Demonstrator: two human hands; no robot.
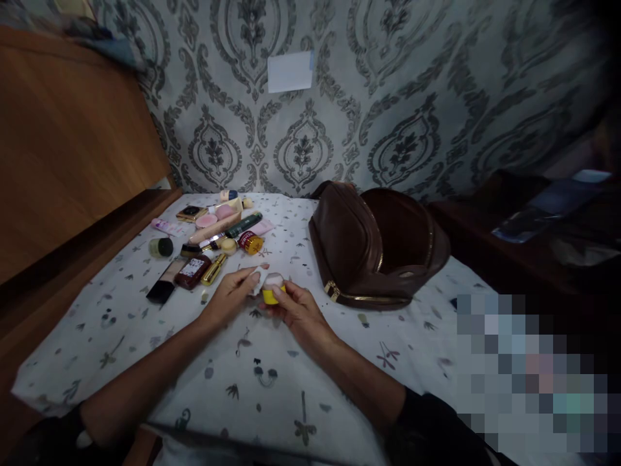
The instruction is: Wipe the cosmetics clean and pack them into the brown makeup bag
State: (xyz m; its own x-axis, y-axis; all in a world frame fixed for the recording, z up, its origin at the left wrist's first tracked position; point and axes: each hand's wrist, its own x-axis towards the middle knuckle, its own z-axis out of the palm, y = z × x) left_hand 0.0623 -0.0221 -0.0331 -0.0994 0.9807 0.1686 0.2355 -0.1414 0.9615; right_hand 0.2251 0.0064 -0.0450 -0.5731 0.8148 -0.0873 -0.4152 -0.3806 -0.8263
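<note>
My right hand (305,314) is closed around a small jar (270,296) with a yellow lower part and a pale top. Against the jar's left side, my left hand (231,292) pinches a crumpled white wipe (259,282). Just beyond the hands lie a red-and-amber jar (251,242), a gold tube (214,270) and a dark red bottle (193,271) with a white label. A compact with a black end (167,279) is left of that bottle. To the right stands a brown leather bag (347,243), unzipped and gaping.
More cosmetics lie behind, among them a dark green tube (244,224), a pink tube (166,227) and a round jar (160,247). A patterned white cloth (223,382) covers the table. Wooden furniture (72,129) borders the left; a papered wall (301,142) closes off the back.
</note>
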